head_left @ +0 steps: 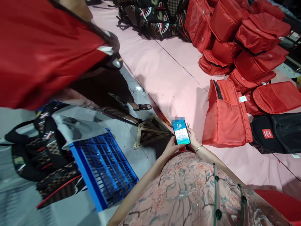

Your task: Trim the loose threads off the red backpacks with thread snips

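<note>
A smartphone with a lit blue and white screen is held in front of my body, over the near edge of the pink-covered table. My left hand grips its lower left side, thumb lying along the bottom of the screen. Fingers of my right hand close on the phone's right side; a bracelet circles that wrist. A small dark pointed item shows by the phone's upper right edge, too small to name. Just right of my hands, a red bag lies on the table.
Red bags are piled at the far right, near a black bag. Patterned backpacks stand at the back. On the left are a blue plastic crate, more backpacks and a person holding a red bag.
</note>
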